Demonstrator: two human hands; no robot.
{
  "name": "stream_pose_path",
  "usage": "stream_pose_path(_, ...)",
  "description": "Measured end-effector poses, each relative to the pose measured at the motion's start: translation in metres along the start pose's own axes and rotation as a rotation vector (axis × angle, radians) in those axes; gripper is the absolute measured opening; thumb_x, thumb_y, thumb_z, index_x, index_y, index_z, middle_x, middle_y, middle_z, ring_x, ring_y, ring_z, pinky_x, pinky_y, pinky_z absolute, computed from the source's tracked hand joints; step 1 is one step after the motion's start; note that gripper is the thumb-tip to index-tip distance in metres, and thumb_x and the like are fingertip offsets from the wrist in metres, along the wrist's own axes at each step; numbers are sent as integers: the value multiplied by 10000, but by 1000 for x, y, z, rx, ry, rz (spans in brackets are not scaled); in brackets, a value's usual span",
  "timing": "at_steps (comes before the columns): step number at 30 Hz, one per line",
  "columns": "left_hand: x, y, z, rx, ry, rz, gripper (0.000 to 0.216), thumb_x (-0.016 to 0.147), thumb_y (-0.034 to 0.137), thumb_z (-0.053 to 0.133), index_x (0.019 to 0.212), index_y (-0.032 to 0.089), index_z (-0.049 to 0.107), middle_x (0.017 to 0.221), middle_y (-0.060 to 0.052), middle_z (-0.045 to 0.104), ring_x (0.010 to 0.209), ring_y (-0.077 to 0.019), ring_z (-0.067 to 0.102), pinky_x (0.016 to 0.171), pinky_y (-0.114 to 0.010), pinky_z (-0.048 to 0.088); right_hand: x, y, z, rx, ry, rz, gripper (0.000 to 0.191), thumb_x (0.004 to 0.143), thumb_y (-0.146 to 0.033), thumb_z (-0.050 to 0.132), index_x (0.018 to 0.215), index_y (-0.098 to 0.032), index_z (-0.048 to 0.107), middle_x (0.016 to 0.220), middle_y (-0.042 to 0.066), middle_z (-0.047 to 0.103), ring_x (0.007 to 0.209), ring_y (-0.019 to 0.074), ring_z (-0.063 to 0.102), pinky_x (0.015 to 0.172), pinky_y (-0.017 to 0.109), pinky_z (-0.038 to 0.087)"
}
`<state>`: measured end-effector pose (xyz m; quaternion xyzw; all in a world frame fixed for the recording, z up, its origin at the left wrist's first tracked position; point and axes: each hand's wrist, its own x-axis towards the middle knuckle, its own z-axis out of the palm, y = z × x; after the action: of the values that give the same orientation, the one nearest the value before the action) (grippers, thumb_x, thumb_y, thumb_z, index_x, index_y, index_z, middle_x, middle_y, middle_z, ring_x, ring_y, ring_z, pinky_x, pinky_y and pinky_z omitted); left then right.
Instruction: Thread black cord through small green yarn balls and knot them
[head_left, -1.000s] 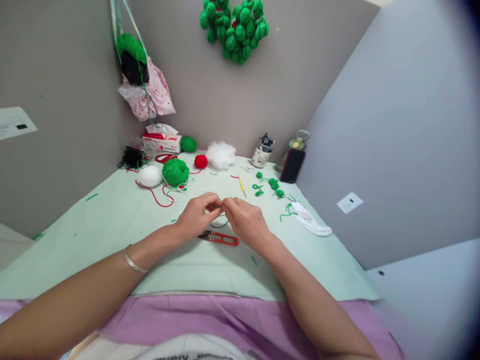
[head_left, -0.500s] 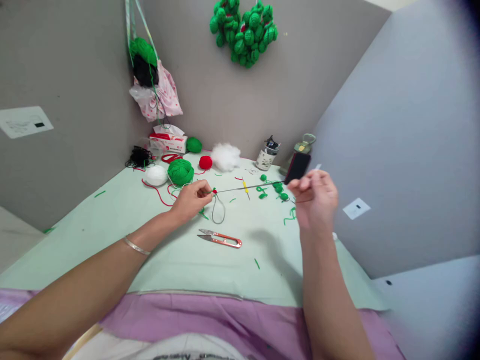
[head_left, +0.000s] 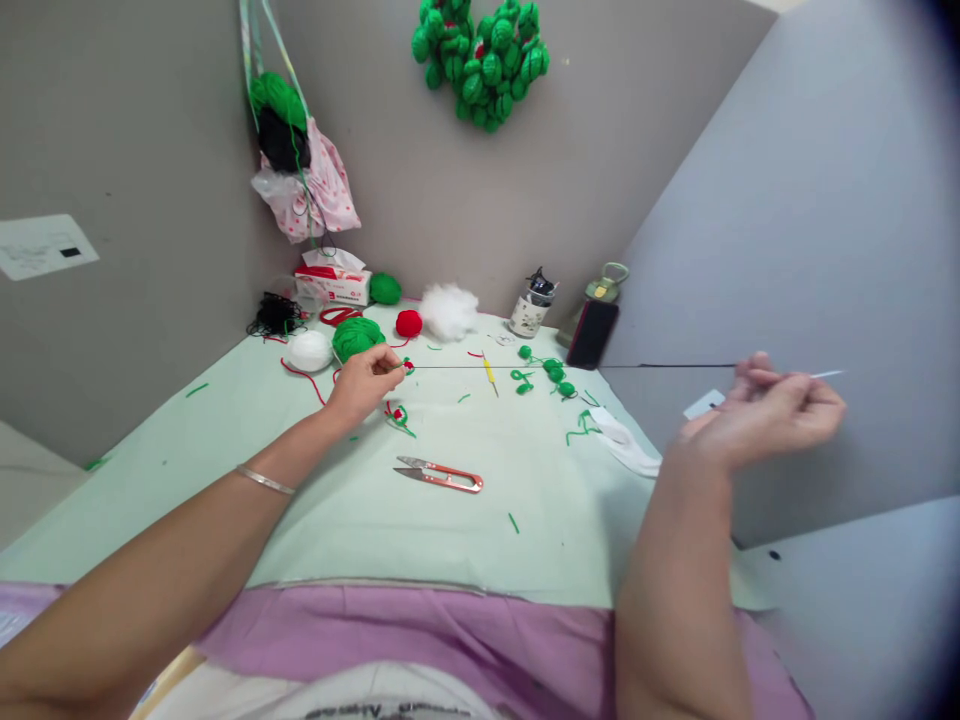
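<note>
My left hand (head_left: 367, 385) pinches a small red-and-green crocheted piece (head_left: 408, 367) above the table. A dark thread (head_left: 686, 365) runs taut from that piece to my right hand (head_left: 780, 415), far out to the right. The right fingers are closed on a thin, pale needle (head_left: 828, 374), whose tip sticks out past them. Just below my left hand, another red-and-green crocheted piece (head_left: 400, 413) lies on the table. Orange-handled thread snips (head_left: 442, 475) rest nearer to me. A yellow crochet hook (head_left: 490, 371) lies beyond, under the thread's line.
Small green crocheted pieces (head_left: 555, 372) and a white strip (head_left: 626, 447) lie to the right. Behind stand a phone (head_left: 593, 335), a jar (head_left: 529, 315) and white stuffing (head_left: 448, 311). Green yarn (head_left: 358, 339), white yarn (head_left: 310, 351) and a red ball (head_left: 409, 323) sit back left.
My right hand has swung far to the right with the needle. The thread's hanging loop is gone, and the thread is now straight. My left hand has shifted slightly left, still pinching the crocheted piece.
</note>
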<state>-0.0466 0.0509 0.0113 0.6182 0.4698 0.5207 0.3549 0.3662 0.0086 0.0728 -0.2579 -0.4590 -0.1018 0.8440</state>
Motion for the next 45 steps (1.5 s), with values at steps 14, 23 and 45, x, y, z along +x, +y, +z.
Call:
stream_pose_path(14, -21, 20, 18, -352, -258, -196, 293, 708, 421, 762, 839, 173, 675, 794, -25, 674, 744, -165, 646, 790, -332, 500, -103, -77, 103, -141, -840, 437, 94, 846, -269, 640, 812, -203, 697, 774, 20, 605, 643, 123, 522, 567, 269, 407)
stream_pose_path(23, -31, 38, 25, -418, -280, -272, 256, 673, 361, 789, 775, 178, 643, 730, 22, 627, 748, -154, 644, 814, -330, 501, -136, -97, 109, -289, -1165, 301, 132, 882, -171, 564, 793, -195, 658, 693, -10, 549, 598, 101, 469, 594, 250, 368)
stream_pose_path(45, -30, 32, 23, -507, -533, -178, 237, 771, 375, 722, 813, 177, 600, 975, -46, 691, 955, -181, 632, 951, -398, 461, -127, -93, 109, -129, -1187, 635, 130, 852, -271, 625, 780, -197, 703, 716, 5, 562, 591, 108, 447, 558, 261, 350)
